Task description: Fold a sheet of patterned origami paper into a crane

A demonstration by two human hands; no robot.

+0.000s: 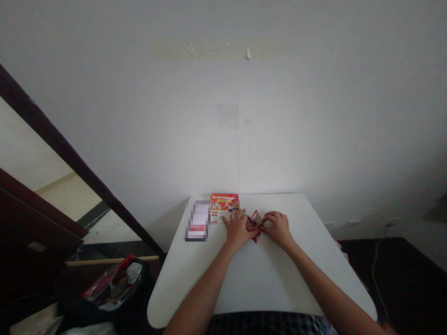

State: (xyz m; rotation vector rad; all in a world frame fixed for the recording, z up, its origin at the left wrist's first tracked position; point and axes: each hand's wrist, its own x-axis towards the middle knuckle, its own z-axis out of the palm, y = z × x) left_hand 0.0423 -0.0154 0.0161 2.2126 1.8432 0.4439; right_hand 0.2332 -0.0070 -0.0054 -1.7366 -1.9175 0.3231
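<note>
A small folded piece of red printed paper (254, 223) lies on the white table (265, 274) between my two hands. My left hand (238, 230) rests flat on its left part with the fingers spread. My right hand (277, 228) is curled, its fingertips pinching the paper's right edge. An orange and white printed leaflet (224, 207) lies just beyond my left hand. A phone (198, 226) lies flat to the left of it.
The table stands against a white wall (223, 116). A dark bag with a shiny wrapper and red item (111, 284) sits on the floor at the left. A dark door frame (70, 153) slants at the left. A cable (376, 265) lies on the dark floor at the right.
</note>
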